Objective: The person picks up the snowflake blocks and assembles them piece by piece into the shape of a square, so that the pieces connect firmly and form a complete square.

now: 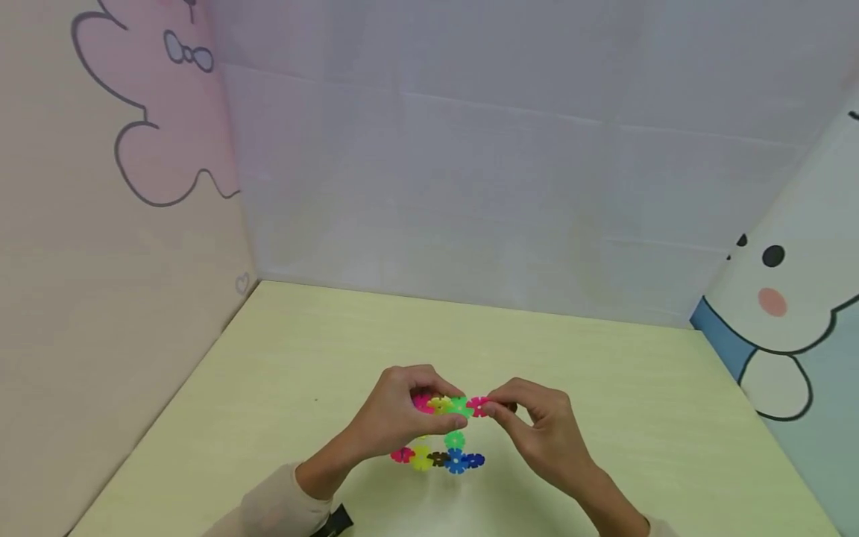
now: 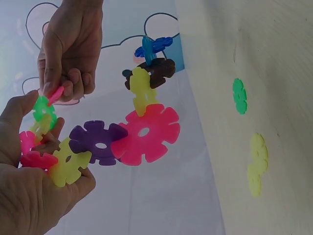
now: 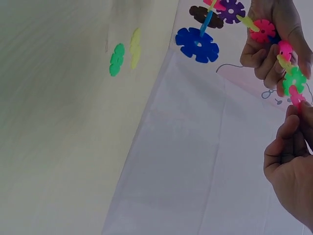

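Note:
My left hand [image 1: 396, 414] grips a curved chain of notched plastic snowflake discs, thumb in front and fingers behind. Near its fingertips are a yellow disc [image 1: 440, 405] and a green disc [image 1: 459, 407]. A pink disc [image 1: 479, 406] joins the green one, and my right hand [image 1: 546, 432] pinches its outer edge between thumb and fingers. From the left hand, the chain's other arm runs through a purple disc [image 2: 99, 142], a large pink disc [image 2: 146, 134], a yellow, a brown disc [image 2: 161, 72] and blue discs [image 3: 197, 45]. This arm hangs raised above the table.
On the pale table [image 1: 604, 388] lie a loose green disc [image 2: 240, 96] and yellow discs [image 2: 258, 164], below the chain. A white sheet [image 1: 470, 186] stands along the back edge, with cartoon-printed panels [image 1: 154, 224] at the sides. Something black [image 1: 333, 522] sits beside the left sleeve.

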The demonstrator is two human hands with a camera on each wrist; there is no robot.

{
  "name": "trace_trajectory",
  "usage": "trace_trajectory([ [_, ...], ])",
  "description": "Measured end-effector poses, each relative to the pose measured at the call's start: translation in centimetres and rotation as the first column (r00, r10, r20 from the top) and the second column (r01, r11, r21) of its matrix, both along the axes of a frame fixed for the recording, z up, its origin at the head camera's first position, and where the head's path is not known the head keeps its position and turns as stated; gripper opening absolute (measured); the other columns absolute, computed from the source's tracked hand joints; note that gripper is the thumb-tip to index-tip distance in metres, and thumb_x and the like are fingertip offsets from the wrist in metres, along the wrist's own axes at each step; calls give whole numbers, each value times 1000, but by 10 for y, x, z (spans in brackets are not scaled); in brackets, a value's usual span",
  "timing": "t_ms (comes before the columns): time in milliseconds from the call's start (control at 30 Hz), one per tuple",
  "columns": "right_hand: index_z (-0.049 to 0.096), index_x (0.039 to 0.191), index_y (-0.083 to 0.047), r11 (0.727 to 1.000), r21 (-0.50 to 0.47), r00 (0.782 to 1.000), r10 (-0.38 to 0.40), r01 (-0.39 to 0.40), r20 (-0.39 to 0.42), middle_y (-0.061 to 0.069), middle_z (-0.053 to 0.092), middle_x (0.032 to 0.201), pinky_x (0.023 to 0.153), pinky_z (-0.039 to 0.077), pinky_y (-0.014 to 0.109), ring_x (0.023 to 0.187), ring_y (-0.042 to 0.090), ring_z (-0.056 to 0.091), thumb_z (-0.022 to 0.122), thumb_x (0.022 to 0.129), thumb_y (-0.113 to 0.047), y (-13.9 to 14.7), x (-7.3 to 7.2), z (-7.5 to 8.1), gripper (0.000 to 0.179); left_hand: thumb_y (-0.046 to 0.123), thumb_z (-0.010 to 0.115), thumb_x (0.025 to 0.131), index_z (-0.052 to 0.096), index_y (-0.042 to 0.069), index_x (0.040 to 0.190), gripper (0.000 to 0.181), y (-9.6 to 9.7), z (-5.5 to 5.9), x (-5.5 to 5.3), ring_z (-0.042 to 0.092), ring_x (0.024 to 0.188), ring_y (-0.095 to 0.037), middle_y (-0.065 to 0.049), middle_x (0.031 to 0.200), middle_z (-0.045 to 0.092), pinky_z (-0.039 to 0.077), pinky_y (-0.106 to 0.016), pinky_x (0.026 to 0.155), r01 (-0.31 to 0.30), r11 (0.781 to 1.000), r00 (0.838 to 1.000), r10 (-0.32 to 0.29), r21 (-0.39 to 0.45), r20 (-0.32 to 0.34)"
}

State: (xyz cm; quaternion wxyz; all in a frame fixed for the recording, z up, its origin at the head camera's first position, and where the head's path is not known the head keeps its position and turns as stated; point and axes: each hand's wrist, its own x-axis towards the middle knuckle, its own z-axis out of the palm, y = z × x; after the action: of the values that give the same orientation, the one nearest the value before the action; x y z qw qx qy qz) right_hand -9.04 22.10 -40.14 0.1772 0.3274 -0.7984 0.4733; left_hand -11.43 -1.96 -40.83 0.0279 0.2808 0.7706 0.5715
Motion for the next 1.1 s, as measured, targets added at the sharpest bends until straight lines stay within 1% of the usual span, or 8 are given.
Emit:
trace_trajectory([
  [100, 77, 95, -15, 1000, -20, 1000, 17, -17, -25, -1, 75, 84, 66, 52, 19, 72, 8, 62, 75, 87, 7, -4, -2, -3, 24, 27, 88, 82, 81, 19, 102, 23, 0, -2, 0, 55, 69, -8, 3, 84, 68, 47, -20, 61, -7, 1000, 1000, 7, 11, 16],
  [267, 77, 95, -18, 1000, -14, 1000, -14, 14, 4, -4, 73, 82, 60, 46, 17, 71, 5, 58, 75, 88, 4, -5, -2, -5, 23, 28, 86, 85, 79, 24, 105, 22, -1, -1, 3, 61, 77, -11, 8, 93, 70, 53, -23, 68, -20, 1000, 997, 20, -1, 68],
  [367, 76, 97, -17, 999, -14, 998, -42, 43, 52, -5, 72, 82, 62, 49, 18, 71, 6, 58, 74, 90, 2, -3, -1, -4, 21, 33, 82, 89, 77, 27, 107, 20, 1, 1, 3, 59, 78, -11, 10, 95, 67, 52, -24, 69, -21, 999, 998, 23, -50, 51],
  [467, 76, 98, -16, 998, -28, 991, -61, 65, 118, -3, 72, 83, 69, 55, 21, 72, 9, 61, 73, 92, 1, -1, 0, -5, 18, 37, 80, 91, 77, 28, 110, 22, 2, 2, 1, 57, 77, -10, 12, 98, 66, 50, -23, 67, -24, 995, 1000, 25, -93, 11],
  [633, 77, 97, -15, 996, -40, 975, -68, 78, 210, -3, 72, 80, 69, 57, 25, 72, 11, 63, 73, 93, -3, 0, 1, -8, 12, 38, 82, 88, 77, 24, 113, 29, 0, 1, -3, 58, 78, -12, 7, 99, 69, 51, -23, 68, -18, 993, 1000, 15, -120, -27],
  [767, 78, 95, -13, 996, -44, 961, -69, 83, 268, 1, 72, 76, 65, 56, 26, 70, 12, 66, 74, 93, -6, 1, 1, -10, 9, 40, 86, 84, 79, 23, 109, 31, 0, 4, -5, 61, 77, -11, 6, 99, 74, 53, -24, 68, -24, 989, 1000, 23, -149, -13],
  [900, 79, 96, -10, 995, -46, 938, -64, 85, 340, 8, 73, 77, 62, 54, 25, 70, 15, 68, 74, 94, -8, 1, 0, -10, 6, 38, 89, 81, 80, 23, 104, 29, -2, 6, -8, 66, 74, -9, 8, 98, 78, 56, -24, 66, -32, 987, 999, 35, -159, 12],
  [1100, 78, 105, -11, 1000, -15, 906, -10, 18, 422, 7, 77, 91, 73, 60, 28, 79, 19, 71, 71, 98, -14, 5, -7, -10, 11, 35, 89, 81, 80, 22, 102, 26, -7, 8, -7, 68, 78, -8, 7, 96, 77, 58, -25, 70, -30, 986, 999, 32, -165, 11],
])
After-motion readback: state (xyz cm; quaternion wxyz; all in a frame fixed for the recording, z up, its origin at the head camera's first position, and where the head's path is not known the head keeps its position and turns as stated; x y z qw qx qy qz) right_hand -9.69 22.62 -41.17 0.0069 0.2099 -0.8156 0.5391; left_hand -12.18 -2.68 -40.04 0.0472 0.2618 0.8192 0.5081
